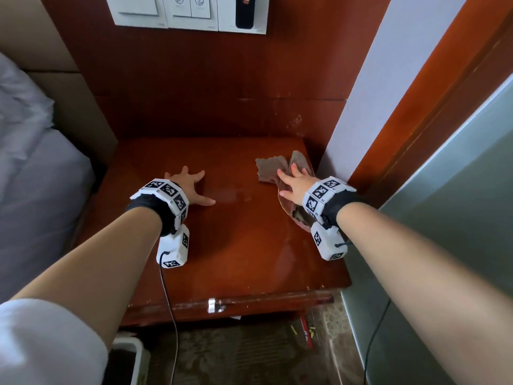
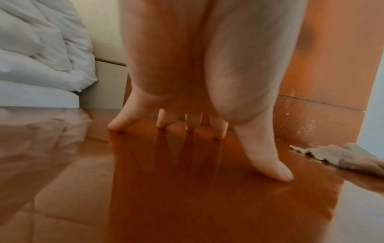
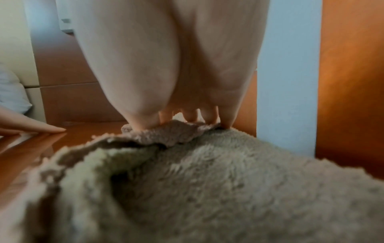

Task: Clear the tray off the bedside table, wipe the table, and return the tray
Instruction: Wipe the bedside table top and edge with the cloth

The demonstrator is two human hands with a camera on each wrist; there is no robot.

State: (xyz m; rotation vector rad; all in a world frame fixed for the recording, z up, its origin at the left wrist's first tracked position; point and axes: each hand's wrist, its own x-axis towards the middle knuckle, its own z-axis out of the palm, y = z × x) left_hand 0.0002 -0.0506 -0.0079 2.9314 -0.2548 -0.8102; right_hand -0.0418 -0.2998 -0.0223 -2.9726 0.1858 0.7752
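Pressing my spread right hand [image 1: 296, 187] flat on the cloth [image 1: 270, 168], I braced my splayed left hand [image 1: 191, 187] on the bedside table [image 1: 244, 245]; even overlapping strokes seemed best, tray unseen.

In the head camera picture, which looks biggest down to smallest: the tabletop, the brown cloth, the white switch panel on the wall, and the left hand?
1. Tabletop, by far.
2. Switch panel, though cut off by the top edge.
3. Brown cloth, partly hidden under the right hand.
4. Left hand.
The cloth and left hand look close in size, so their order is unsure.
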